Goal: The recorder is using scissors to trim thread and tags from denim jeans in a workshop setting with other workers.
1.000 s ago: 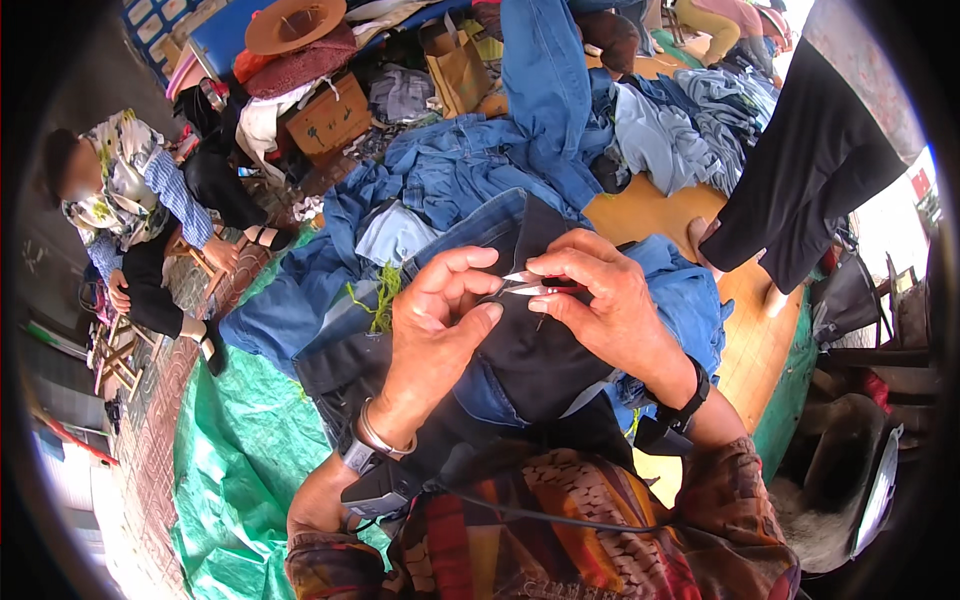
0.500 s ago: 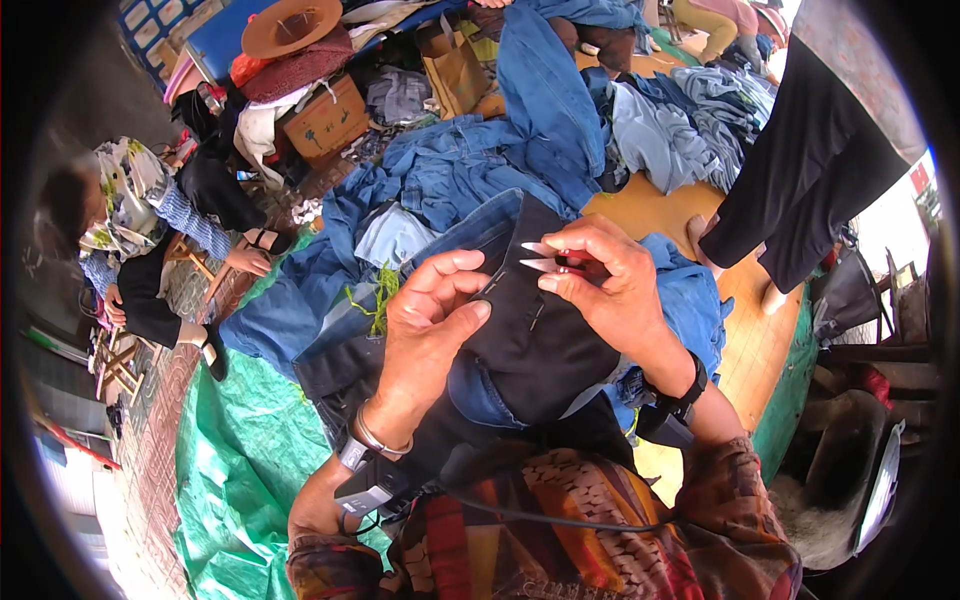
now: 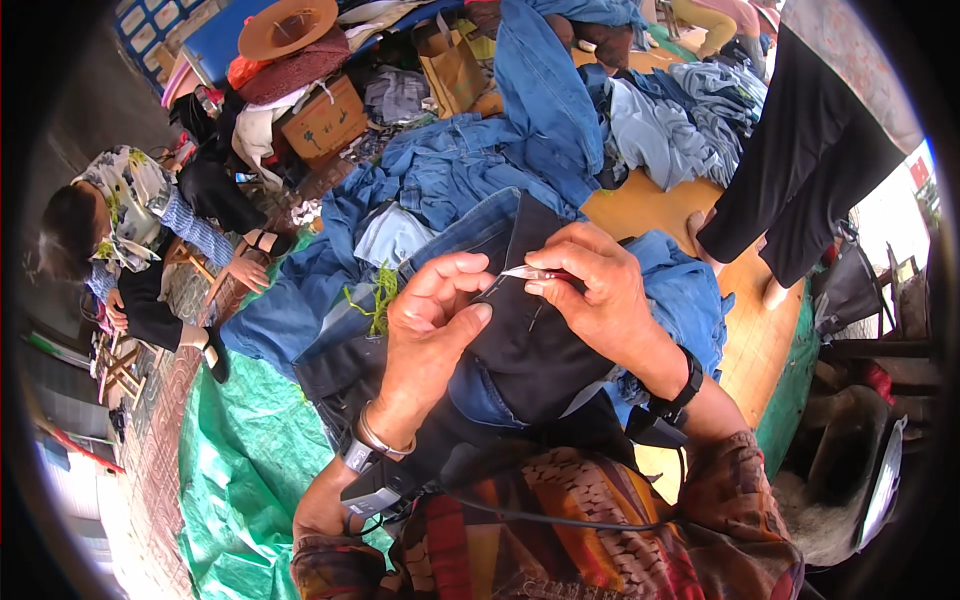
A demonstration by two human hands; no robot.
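A pair of thread snips [image 3: 527,272] is pinched in my right hand [image 3: 598,290], its blades closed together and pointing left. Their tips meet the edge of a dark garment [image 3: 520,350], beside a line of white stitches. The garment lies over my lap, black on this face with blue denim showing at its border. My left hand [image 3: 432,315] grips the garment's edge close to those tips, its fingers curled and the thumb near the stitches. Another short pale stitch shows on the black cloth below my right hand.
Piled blue denim clothes [image 3: 440,160] spread ahead over yellow boarding [image 3: 640,205]. A green tarp [image 3: 240,470] lies to the left, where a person [image 3: 130,200] sits. Another person's black trousers [image 3: 815,150] stand at right. Beyond are a cardboard box [image 3: 325,120] and brown hat [image 3: 288,27].
The snips' blades, apart before, are now closed. My right hand has moved slightly left and turned, bringing the tips to the stitches. The seated person's head has shifted.
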